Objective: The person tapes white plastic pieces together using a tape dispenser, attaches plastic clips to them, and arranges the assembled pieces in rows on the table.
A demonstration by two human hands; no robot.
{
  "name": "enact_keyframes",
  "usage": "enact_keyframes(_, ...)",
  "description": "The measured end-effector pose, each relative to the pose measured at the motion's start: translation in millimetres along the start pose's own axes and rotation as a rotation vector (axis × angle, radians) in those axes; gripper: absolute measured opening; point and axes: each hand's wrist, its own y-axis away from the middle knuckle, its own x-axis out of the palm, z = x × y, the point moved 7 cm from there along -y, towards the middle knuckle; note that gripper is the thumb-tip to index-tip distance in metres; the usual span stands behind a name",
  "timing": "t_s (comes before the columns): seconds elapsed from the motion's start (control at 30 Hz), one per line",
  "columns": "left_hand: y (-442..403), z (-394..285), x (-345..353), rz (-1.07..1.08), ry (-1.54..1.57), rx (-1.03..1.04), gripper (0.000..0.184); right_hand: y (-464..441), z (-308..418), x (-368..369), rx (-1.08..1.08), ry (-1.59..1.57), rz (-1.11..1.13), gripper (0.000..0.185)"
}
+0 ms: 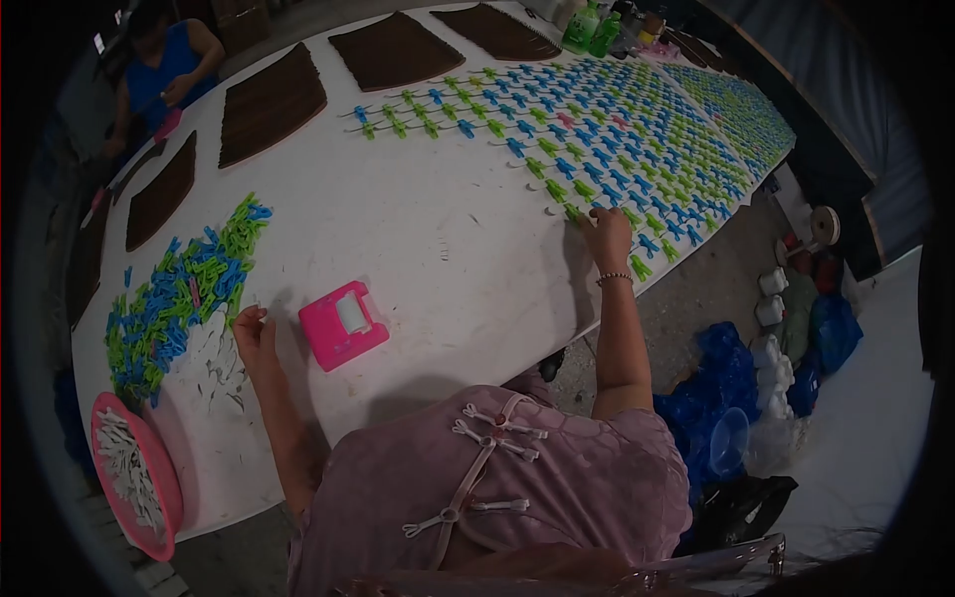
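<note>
My right hand [608,242], with a beaded bracelet at the wrist, reaches to the near end of the rows of clips. Its fingers are closed in a pinch beside a green clothespin [574,212]; what lies between them is too small to make out. My left hand [256,336] hovers by a scatter of thin white pieces [211,360], fingers curled together, and any small thing in them cannot be made out. Blue and green clothespins [184,289] are heaped beyond it. To its right sits a pink box with a white roll [344,326].
Rows of blue and green clips [617,149] cover the right side of the white table [438,259]. Dark brown panels [274,104] lie along the far edge. A pink basin [169,478] holds white pieces. Another person [174,70] works at far left. Blue bags [711,388] lie on the floor.
</note>
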Motion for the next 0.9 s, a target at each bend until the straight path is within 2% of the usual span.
enact_keyframes(0.07,-0.4,0.3,0.3,-0.005,0.005,-0.007,0.031,-3.5,-4.5,-9.0,-0.013,-0.007,-0.023,0.02)
enact_keyframes(0.13,-0.4,0.3,-1.2,-0.027,0.012,-0.018,0.03,-13.4,-27.3,-19.0,0.061,-0.15,-0.04,0.019)
enact_keyframes(0.17,-0.4,0.3,-1.0,-0.021,0.012,-0.02,0.03,-15.9,-32.5,-29.0,0.005,-0.15,-0.112,0.018)
enact_keyframes(0.3,-3.3,2.9,-4.5,-0.043,0.023,-0.002,0.028,-18.8,-42.1,-49.8,0.048,-0.162,-0.119,0.016)
enact_keyframes(0.37,-3.3,6.0,-6.8,-0.054,0.024,-0.004,0.028,-17.0,-35.6,-41.3,-0.015,-0.247,-0.031,0.014)
enact_keyframes(0.47,-3.2,3.6,-6.9,-0.058,0.034,0.014,0.028,-4.4,-7.1,-27.2,-0.14,-0.161,0.046,0.013)
enact_keyframes(0.5,-3.2,4.6,-7.4,-0.056,0.042,0.016,0.028,-1.2,-0.7,-23.4,-0.142,-0.163,0.047,0.013)
enact_keyframes(0.57,-3.4,5.3,-8.5,-0.054,0.05,0.02,0.028,5.7,19.8,-21.5,-0.3,-0.096,-0.022,0.014)
enact_keyframes(0.9,-4.7,12.5,-16.2,-0.064,0.007,0.021,0.029,6.7,17.9,4.4,-0.3,-0.03,-0.059,0.014)
